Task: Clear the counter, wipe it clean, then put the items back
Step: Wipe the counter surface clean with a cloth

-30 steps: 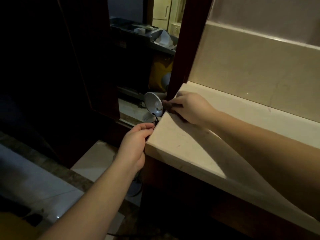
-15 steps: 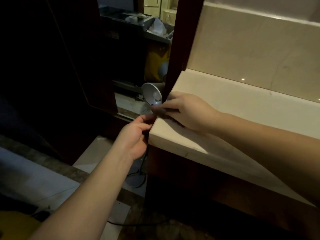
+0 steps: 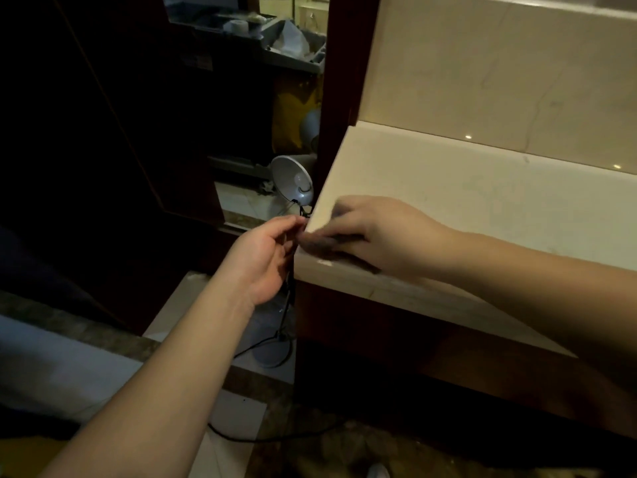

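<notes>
You've got loads of open room on the bench (image 3: 482, 188) top to the right of your right hand (image 3: 375, 236), all the way back to the stone wall panel (image 3: 482, 70). The tight bit is the left end: your left hand (image 3: 265, 257) sits just off the corner, with the little white lamp (image 3: 293, 182) and its thin black cable (image 3: 275, 339) right beside the bench edge. A dark wood post (image 3: 339, 81) closes off the back corner, and a cluttered cart (image 3: 275, 39) stands behind that gap.
</notes>
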`<state>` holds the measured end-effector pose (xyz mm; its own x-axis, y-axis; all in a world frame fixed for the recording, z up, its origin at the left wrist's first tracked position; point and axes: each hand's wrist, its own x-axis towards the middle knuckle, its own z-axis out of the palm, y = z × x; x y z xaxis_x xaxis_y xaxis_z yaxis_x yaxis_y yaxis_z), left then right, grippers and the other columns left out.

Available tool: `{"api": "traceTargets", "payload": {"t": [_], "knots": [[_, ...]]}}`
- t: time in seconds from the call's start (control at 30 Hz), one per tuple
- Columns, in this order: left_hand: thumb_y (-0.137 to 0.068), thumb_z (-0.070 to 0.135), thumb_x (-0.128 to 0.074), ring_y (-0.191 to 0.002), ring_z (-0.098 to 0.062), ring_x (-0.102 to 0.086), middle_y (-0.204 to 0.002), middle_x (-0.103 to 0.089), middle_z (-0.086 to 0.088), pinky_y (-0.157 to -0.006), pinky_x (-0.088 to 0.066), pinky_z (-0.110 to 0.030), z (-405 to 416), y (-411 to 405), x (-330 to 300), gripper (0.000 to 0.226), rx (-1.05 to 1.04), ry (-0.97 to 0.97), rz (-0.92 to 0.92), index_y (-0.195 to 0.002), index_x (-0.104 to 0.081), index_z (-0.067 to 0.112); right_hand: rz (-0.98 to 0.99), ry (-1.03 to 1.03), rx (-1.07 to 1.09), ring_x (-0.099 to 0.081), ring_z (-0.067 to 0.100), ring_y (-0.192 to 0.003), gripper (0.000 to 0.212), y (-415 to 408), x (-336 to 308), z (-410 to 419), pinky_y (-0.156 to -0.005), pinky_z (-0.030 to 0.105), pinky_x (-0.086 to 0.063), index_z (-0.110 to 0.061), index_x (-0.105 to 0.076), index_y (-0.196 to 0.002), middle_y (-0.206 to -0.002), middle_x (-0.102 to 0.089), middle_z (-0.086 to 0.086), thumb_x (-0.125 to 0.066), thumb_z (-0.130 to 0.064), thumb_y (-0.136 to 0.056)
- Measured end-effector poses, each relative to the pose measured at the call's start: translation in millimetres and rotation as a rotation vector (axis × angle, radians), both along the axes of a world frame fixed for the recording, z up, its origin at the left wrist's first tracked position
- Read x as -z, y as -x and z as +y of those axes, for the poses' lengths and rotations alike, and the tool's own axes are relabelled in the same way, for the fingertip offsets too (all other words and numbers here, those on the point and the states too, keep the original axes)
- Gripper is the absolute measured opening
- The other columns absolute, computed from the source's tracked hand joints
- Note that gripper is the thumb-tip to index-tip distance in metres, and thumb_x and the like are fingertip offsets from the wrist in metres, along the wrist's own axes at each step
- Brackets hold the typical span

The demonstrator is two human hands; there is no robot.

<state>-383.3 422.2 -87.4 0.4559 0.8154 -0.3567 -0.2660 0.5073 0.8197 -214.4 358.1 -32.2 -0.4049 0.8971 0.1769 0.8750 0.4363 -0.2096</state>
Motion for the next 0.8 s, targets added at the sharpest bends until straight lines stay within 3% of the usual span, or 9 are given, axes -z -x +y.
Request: {"api": "traceTargets", "payload": {"t": [0.1, 0.17, 0.23, 0.37, 0.53, 0.6, 0.7, 0.8], "knots": [[-0.098, 0.019, -0.052, -0.071, -0.009, -0.064, -0.079, -0.068, 0.001, -0.059, -0.05, -0.02, -1, -6, 0, 0.016, -0.017, -0.122, 0.127, -0.103, -0.063, 0.009, -0.005, 0.093, -0.032, -0.056, 0.009, -0.081, 0.033, -23, -7, -34, -0.066, 0.018, -0.04, -0.027, -0.071, -0.113, -0.095, -0.062, -0.002, -0.049, -0.041, -0.091], [-0.096, 0.022, -0.057, -0.065, -0.005, -0.063, -0.074, -0.067, 0.005, -0.051, -0.047, -0.016, -3, -10, 2, 0.01, -0.02, -0.189, 0.186, -0.097, -0.062, 0.013, -0.02, 0.114, -0.043, -0.053, 0.004, -0.077, 0.034, -30, -8, -35, -0.065, 0.012, -0.036, -0.027, -0.072, -0.111, -0.095, -0.062, -0.004, -0.048, -0.041, -0.091], [-0.093, 0.022, -0.061, -0.064, -0.007, -0.06, -0.074, -0.065, 0.004, -0.054, -0.046, -0.019, -6, -12, 3, 0.007, -0.024, -0.213, 0.2, -0.09, -0.058, 0.017, -0.029, 0.091, -0.032, -0.053, 0.007, -0.079, 0.027, -22, -7, -17, -0.067, 0.013, -0.033, -0.025, -0.072, -0.11, -0.095, -0.062, -0.003, -0.056, -0.033, -0.091], [-0.091, 0.021, -0.063, -0.069, -0.007, -0.057, -0.068, -0.066, 0.008, -0.063, -0.042, -0.023, -5, -9, 0, 0.008, -0.009, -0.219, 0.245, -0.083, -0.059, 0.02, -0.031, 0.019, 0.0, -0.059, 0.02, -0.088, 0.026, 2, -2, 10, -0.072, 0.026, -0.041, -0.024, -0.071, -0.114, -0.099, -0.063, 0.003, -0.063, -0.021, -0.089], [-0.087, 0.024, -0.067, -0.053, 0.001, -0.054, -0.064, -0.062, 0.011, -0.048, -0.038, -0.015, -5, -11, -3, 0.008, -0.014, -0.244, 0.333, -0.087, -0.059, 0.02, -0.015, 0.094, -0.046, -0.049, 0.0, -0.069, 0.024, -35, -6, -34, -0.061, 0.007, -0.034, -0.028, -0.071, -0.11, -0.092, -0.057, -0.006, -0.056, -0.034, -0.093], [-0.088, 0.023, -0.066, -0.059, -0.002, -0.054, -0.068, -0.061, 0.009, -0.052, -0.037, -0.019, -6, -13, -5, 0.008, -0.039, -0.228, 0.351, -0.092, -0.06, 0.018, -0.042, 0.133, -0.058, -0.05, -0.002, -0.072, 0.023, -48, -8, -43, -0.062, 0.005, -0.033, -0.029, -0.07, -0.112, -0.095, -0.058, -0.01, -0.061, -0.028, -0.092], [-0.088, 0.019, -0.064, -0.069, -0.009, -0.051, -0.075, -0.06, 0.005, -0.059, -0.034, -0.026, -6, -19, -8, 0.005, -0.077, -0.246, 0.4, -0.089, -0.06, 0.017, -0.05, 0.087, -0.019, -0.053, 0.007, -0.079, 0.022, -54, -9, -16, -0.064, 0.016, -0.031, -0.03, -0.071, -0.11, -0.091, -0.052, -0.014, -0.06, -0.033, -0.091], [-0.087, 0.017, -0.06, -0.076, -0.014, -0.051, -0.082, -0.058, 0.001, -0.063, -0.036, -0.03, -7, -26, -9, 0.003, -0.116, -0.299, 0.471, -0.089, -0.059, 0.017, -0.058, 0.017, 0.169, -0.056, 0.018, -0.092, 0.026, -58, -11, 40, -0.067, 0.019, -0.026, -0.026, -0.07, -0.113, -0.091, -0.048, -0.01, -0.057, -0.031, -0.092]]}}
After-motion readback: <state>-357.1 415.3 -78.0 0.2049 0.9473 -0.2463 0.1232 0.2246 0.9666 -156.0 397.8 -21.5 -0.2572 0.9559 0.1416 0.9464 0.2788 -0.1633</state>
